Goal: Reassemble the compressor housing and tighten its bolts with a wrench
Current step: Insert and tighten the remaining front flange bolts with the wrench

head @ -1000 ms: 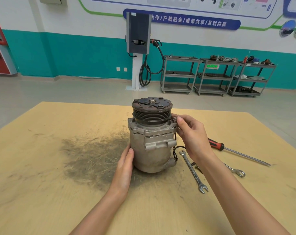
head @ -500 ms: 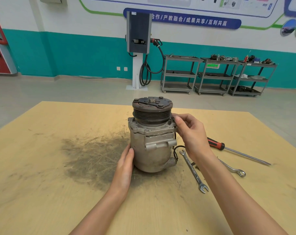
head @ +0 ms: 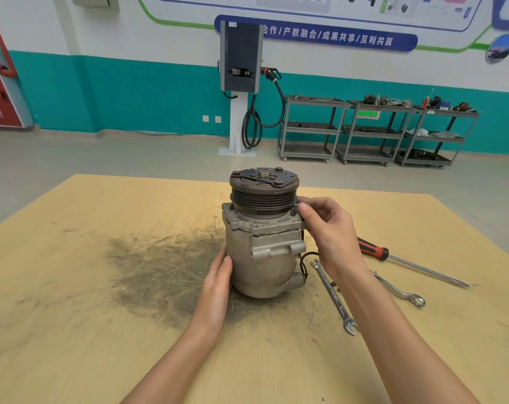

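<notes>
Standing upright on its rounded end near the middle of the wooden table [head: 72, 287], the compressor [head: 263, 246] is seen with its pulley [head: 263, 191] uppermost, so its long axis runs vertically. The left hand [head: 218, 284] is laid flat against the compressor's lower left flank, fingers straight, apparently to steady it. The right hand [head: 326, 225] is curled at the compressor's upper right corner, just under the pulley; thumb and forefinger are pinched together there, seemingly on a bolt at the flange, though the bolt itself is hidden by the fingertips.

A combination wrench [head: 333, 295] lies on the table just right of the compressor's base, its length pointing away from the compressor toward the viewer. It sits directly beneath the right forearm, so the right hand is judged much the nearer for picking it up. A second wrench [head: 401, 293] and a screwdriver [head: 372, 250] lie farther right of the compressor.

Hand-starting of the bolt is judged to be the step under way, with wrench tightening not yet begun.
</notes>
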Tool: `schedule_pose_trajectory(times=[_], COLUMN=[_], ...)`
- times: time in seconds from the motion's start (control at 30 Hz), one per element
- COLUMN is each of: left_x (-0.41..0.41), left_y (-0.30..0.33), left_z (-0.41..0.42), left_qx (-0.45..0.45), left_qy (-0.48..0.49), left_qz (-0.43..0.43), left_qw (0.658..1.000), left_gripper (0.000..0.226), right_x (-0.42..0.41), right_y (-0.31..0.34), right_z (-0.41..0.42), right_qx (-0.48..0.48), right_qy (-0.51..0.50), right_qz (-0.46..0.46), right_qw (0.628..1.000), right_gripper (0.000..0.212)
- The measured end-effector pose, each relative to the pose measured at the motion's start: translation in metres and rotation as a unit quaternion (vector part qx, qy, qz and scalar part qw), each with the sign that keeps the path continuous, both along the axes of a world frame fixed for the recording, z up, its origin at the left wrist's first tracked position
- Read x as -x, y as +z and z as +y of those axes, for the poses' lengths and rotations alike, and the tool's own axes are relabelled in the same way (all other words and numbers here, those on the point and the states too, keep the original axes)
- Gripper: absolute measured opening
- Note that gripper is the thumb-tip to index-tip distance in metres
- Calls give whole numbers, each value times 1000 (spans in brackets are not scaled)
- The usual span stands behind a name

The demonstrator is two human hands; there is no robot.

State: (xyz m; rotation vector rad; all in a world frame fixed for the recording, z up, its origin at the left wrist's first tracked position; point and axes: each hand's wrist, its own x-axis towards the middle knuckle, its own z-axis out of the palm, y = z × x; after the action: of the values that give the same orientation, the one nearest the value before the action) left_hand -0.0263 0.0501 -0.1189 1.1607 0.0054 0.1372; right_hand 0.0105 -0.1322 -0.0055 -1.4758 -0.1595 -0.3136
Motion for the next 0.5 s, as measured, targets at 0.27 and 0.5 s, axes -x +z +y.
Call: schedule_pose_trajectory(times=[0.27,0.5], left_x=[1,1], left_y=[1,2], left_z=[0,0], left_qx=[-6,-8], left_qy=[-4,-2], left_qz=[-4,-1], left_qw=[1000,1000], left_gripper=[91,90], right_x=[0,-5], right_y=[-4,-3], right_z=[-7,-6], right_qx=[-3,2], right_qy=[51,19], right_qz=[0,1], right_qw=[999,1000], right_gripper=[18,7])
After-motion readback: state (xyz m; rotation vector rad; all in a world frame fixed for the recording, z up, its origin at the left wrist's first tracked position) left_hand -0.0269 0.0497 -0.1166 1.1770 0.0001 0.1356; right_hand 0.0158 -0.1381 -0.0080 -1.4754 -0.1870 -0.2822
